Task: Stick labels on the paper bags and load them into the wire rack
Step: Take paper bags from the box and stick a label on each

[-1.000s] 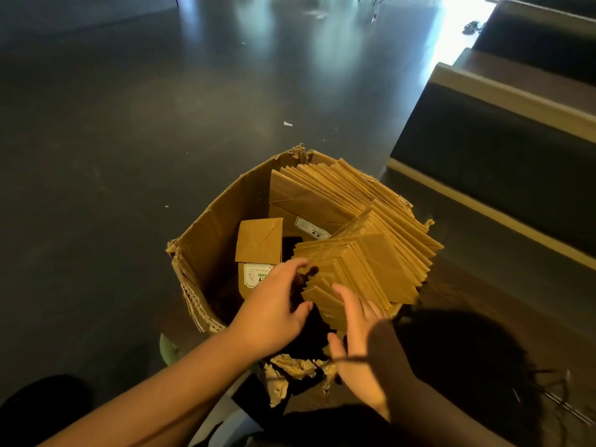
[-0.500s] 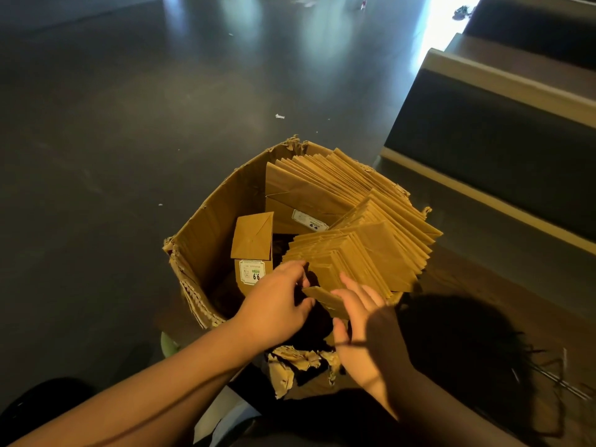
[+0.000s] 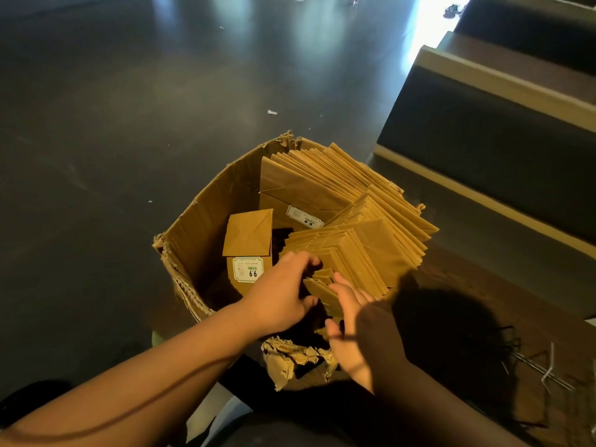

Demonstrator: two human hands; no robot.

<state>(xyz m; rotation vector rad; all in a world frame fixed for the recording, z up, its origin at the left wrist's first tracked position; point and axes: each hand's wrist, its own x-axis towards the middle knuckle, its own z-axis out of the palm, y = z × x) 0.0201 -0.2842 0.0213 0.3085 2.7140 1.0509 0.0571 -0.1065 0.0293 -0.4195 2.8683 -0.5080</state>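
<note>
1. Where the torn box (image 3: 206,217) stands on the dark floor (image 3: 113,124), it holds brown paper bags, all folded flat and set on edge.
2. Along the box's far right side, a fanned row of bags (image 3: 325,179) leans against the far wall; too many overlap to count. The front one bears a white label (image 3: 304,217).
3. Nearer the box's right edge, a second fanned row (image 3: 371,250) rises above the rim, its count also beyond telling.
4. By the box's left wall, one single bag (image 3: 247,233) stands apart from both rows, with a green-edged label (image 3: 247,269) reading 9.9 on its lower face.
5. So two labels show, and one lone bag beside two rows.
6. The left hand (image 3: 277,298) reaches into the box at its near edge, fingers curled over the near end of the second row, gripping those bags.
7. The right hand (image 3: 354,330) lies at the near right corner, fingers fairly straight and pressed flat against the last bags of that row; it is open.
8. The box's near rim (image 3: 296,359) is ragged and crumpled.
9. To the right, dark steps (image 3: 483,130) with pale edges rise beside the box.
10. Some thin wire rods (image 3: 545,372) lie at the right edge of the view.
</note>
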